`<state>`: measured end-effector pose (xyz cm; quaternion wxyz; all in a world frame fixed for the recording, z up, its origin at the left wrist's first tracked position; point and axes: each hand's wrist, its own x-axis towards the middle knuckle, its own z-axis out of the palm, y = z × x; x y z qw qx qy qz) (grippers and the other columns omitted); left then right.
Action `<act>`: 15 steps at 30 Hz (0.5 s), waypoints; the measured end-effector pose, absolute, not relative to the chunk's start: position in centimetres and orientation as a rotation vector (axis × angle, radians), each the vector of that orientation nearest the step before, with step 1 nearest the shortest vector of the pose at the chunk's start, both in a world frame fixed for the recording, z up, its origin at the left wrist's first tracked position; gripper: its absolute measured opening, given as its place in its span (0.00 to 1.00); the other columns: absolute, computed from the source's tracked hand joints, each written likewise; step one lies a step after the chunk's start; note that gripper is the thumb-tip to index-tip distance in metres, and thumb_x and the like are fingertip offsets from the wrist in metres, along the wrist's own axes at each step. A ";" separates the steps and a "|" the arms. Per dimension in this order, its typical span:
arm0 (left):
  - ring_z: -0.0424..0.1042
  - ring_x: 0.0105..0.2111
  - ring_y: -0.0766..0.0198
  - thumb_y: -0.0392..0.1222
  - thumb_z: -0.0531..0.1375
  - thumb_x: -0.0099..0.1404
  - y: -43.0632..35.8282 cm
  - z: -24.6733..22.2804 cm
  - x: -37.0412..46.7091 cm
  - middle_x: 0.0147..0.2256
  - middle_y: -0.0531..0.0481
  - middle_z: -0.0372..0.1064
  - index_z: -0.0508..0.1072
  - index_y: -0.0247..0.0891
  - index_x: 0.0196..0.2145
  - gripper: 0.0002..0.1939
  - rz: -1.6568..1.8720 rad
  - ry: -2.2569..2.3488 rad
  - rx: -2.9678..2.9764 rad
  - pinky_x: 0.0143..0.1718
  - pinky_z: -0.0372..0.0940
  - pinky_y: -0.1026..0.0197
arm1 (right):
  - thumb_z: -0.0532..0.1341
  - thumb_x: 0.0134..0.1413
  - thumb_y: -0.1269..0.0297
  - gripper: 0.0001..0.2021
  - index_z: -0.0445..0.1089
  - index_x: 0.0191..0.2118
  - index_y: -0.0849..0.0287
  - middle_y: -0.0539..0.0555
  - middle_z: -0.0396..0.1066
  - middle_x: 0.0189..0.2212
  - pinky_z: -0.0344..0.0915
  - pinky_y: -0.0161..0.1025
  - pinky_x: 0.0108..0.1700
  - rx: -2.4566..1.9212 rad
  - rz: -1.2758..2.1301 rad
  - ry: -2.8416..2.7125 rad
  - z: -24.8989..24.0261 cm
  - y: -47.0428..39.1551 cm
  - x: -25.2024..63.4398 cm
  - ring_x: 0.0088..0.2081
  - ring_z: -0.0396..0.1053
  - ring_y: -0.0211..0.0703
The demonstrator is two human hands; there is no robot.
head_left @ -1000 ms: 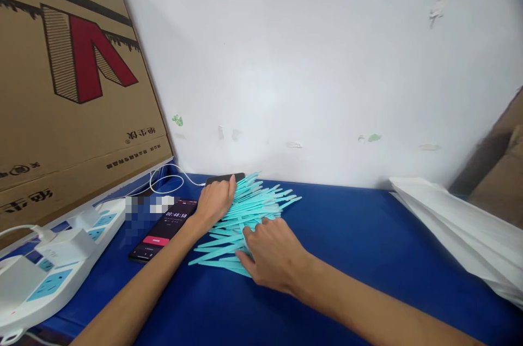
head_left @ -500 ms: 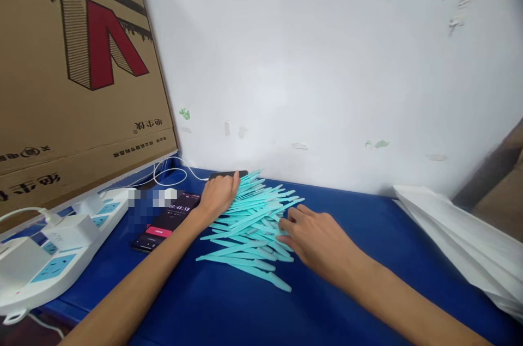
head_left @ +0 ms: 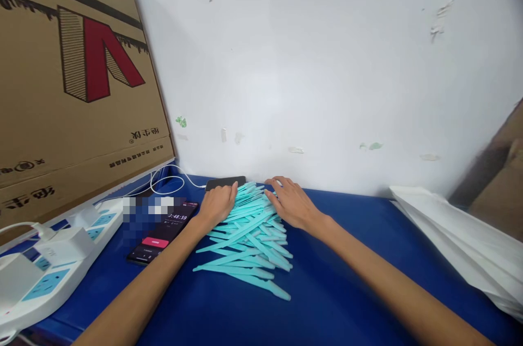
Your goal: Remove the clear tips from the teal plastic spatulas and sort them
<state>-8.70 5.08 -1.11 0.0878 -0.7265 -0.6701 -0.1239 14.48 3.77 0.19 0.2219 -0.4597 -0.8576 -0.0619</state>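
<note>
A loose pile of slim turquoise sticks that look like eyebrow razors (head_left: 249, 226) lies on the blue table. My left hand (head_left: 218, 207) rests against the pile's far left side, fingers curled and thumb up against the stick ends. Whatever that hand grips is hidden by the hand itself. At the far right side of the pile, my right hand (head_left: 292, 203) is open, palm down, its fingers spread and thumb beside the stick ends. Towards me, several sticks fan out from the pile at different angles.
A phone showing a timer (head_left: 163, 234) lies left of my left forearm. Behind the pile sits a dark device (head_left: 224, 181) with a white cable. A power strip (head_left: 77, 269) and cardboard box (head_left: 81, 133) stand left; white sheets (head_left: 457, 242) lie right, and a wall (head_left: 310, 90) rises behind.
My right hand has moved away from me and slightly left, from the pile's right side to its far end, and its fingers have spread. My left hand remains by the pile. The view has shifted slightly.
</note>
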 end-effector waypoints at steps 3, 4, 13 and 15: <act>0.78 0.39 0.47 0.54 0.34 0.75 5.1 -1.3 -8.6 0.35 0.34 0.78 0.78 0.32 0.33 0.38 -0.366 -1.968 -2.221 0.40 0.66 0.53 | 0.42 0.72 0.54 0.24 0.57 0.65 0.57 0.62 0.58 0.63 0.55 0.50 0.62 -1.216 -0.130 -2.399 -0.2 4.8 14.1 0.64 0.55 0.51; 0.78 0.39 0.47 0.54 0.34 0.75 5.1 -1.3 -8.5 0.35 0.35 0.78 0.78 0.33 0.34 0.37 -0.367 -1.954 -2.248 0.40 0.66 0.53 | 0.42 0.72 0.53 0.24 0.57 0.65 0.56 0.62 0.56 0.65 0.54 0.51 0.63 -1.196 -0.107 -2.421 -0.3 5.1 14.2 0.66 0.53 0.51; 0.78 0.38 0.50 0.54 0.35 0.76 3.7 -2.5 -5.0 0.34 0.39 0.78 0.77 0.37 0.33 0.35 -0.424 -1.820 -2.479 0.40 0.65 0.55 | 0.41 0.71 0.48 0.27 0.61 0.64 0.54 0.58 0.61 0.64 0.50 0.53 0.65 -1.093 0.082 -2.565 -1.2 5.2 15.9 0.66 0.53 0.53; 0.77 0.38 0.51 0.54 0.35 0.76 3.1 -2.7 -4.0 0.34 0.41 0.78 0.76 0.38 0.33 0.34 -0.449 -1.766 -2.540 0.39 0.64 0.56 | 0.41 0.71 0.49 0.26 0.66 0.60 0.55 0.58 0.67 0.59 0.55 0.50 0.62 -1.088 0.122 -2.580 -1.3 4.9 16.2 0.62 0.61 0.52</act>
